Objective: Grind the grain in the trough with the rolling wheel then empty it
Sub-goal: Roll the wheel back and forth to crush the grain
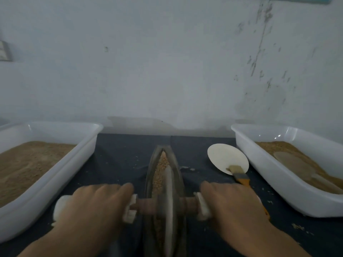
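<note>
Lengthwise trough [155, 164] points fwd; wheel [169, 197] axle crosswise, both hands gripping.

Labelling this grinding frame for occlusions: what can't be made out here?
Head view only:
- Near end of the dark boat-shaped trough: cut off by the bottom edge.
- Pale grinding wheel: motion-blurred, rim detail lost.
- White-wrapped axle handles: covered by the left hand and right hand, so each grip is unclear.
- Orange-handled brush: handle hidden behind the right hand.
- White plastic tubs, left and right: cropped by the side edges.
</note>
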`<state>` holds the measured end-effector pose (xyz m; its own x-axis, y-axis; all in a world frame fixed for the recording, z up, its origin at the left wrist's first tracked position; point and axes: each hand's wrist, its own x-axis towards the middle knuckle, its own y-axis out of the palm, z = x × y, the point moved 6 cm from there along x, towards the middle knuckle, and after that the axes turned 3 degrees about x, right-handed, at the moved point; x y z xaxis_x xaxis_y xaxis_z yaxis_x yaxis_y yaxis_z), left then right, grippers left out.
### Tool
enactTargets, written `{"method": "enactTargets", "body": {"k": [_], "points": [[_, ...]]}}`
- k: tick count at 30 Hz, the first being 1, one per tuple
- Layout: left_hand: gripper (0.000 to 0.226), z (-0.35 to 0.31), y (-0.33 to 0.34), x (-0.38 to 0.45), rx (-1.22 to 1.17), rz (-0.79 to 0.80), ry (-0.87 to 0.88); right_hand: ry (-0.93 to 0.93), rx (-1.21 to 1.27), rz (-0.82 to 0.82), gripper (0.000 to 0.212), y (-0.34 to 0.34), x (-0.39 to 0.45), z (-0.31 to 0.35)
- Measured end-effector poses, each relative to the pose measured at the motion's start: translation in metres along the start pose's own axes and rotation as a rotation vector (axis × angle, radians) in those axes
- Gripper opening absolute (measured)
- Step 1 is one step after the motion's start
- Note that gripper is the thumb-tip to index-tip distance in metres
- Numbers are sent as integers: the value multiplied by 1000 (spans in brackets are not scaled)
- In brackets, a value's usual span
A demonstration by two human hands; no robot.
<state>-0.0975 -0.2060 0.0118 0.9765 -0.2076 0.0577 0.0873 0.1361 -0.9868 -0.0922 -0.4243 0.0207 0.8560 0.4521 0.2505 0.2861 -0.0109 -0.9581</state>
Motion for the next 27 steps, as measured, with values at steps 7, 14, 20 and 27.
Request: {"method": "enactTargets", "body": {"k": [7, 14, 20, 27], "points": [[27, -1, 2, 19, 69, -65, -7, 34, -56, -77, 48, 16, 10, -6], [29, 21, 12, 107, 149, -369, -76, 129, -5, -240, 19, 52, 90, -43], [30, 11, -3, 124, 289, -414, -29, 166, 27, -281, 22, 69, 96, -51], [33, 5, 11, 40, 93, -273, -9, -17, -19, -388, 40, 21, 22, -13]]}}
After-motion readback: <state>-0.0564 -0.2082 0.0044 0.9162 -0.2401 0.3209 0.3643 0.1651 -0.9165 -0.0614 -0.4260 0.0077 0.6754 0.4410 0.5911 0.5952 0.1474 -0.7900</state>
